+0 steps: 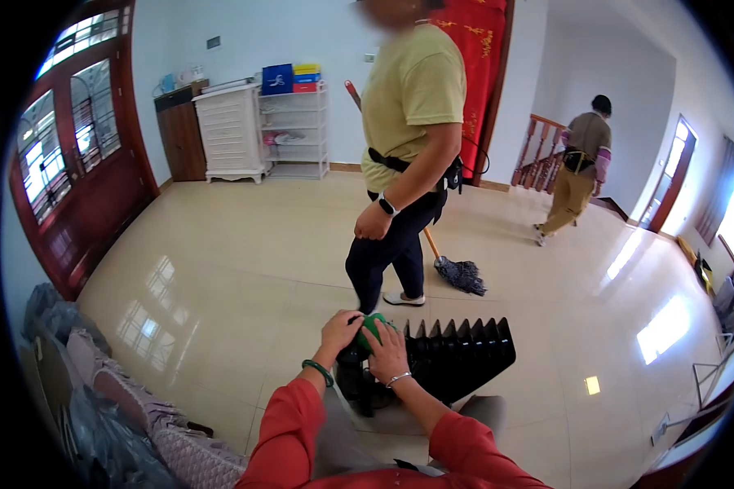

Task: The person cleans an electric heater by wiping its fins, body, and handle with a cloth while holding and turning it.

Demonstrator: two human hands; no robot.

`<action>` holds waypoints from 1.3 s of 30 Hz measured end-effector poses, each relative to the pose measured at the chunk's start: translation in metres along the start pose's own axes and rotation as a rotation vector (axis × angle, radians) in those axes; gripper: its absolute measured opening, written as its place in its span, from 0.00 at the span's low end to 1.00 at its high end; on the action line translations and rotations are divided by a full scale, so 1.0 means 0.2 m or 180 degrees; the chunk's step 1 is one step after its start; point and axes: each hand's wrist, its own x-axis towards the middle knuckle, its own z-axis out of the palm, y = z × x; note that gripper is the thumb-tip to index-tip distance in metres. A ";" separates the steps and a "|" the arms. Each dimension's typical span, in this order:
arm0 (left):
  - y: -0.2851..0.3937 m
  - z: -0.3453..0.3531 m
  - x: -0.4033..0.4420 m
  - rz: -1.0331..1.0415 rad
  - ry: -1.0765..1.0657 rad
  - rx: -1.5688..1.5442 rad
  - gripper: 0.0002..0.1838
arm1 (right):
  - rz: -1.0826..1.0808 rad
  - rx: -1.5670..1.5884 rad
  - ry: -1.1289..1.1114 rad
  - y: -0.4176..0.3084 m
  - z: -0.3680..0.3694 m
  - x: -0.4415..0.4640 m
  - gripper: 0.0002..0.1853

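Note:
In front of my lap, both hands meet at a green piece [370, 328] whose kind I cannot make out. My left hand [342, 330], below a dark green bangle, is closed at its left side. My right hand [390, 355], with a silver bracelet at the wrist, has its fingers bent over its top and right side. Just under and beside the hands is a glossy black object [457, 359] with a row of pointed fins, like a nested stack of plastic parts. Its left end is partly covered by my hands and forearms.
A person in a yellow shirt [416, 81] stands close ahead, near a mop [461, 275]. Another person [579, 155] is by the wooden railing [538, 151]. Plastic-wrapped bundles [110, 428] lie at left; a white cabinet [230, 130] and rack [294, 130] line the wall.

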 end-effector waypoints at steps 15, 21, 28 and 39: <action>0.05 0.02 -0.20 -0.0366 0.0399 0.0208 0.15 | -0.0407 0.0485 -0.0301 0.05 -0.12 -0.05 0.36; 0.13 0.01 -0.29 -0.0380 0.0505 0.0070 0.15 | -0.0515 0.0706 -0.0337 0.07 -0.17 -0.11 0.35; 0.21 0.00 -0.40 -0.0745 0.0448 0.0104 0.16 | -0.0620 0.0856 -0.0346 0.06 -0.22 -0.17 0.35; 0.29 0.04 -0.66 -0.0374 0.0152 0.0045 0.16 | -0.0984 0.1386 -0.0277 0.14 -0.35 -0.35 0.34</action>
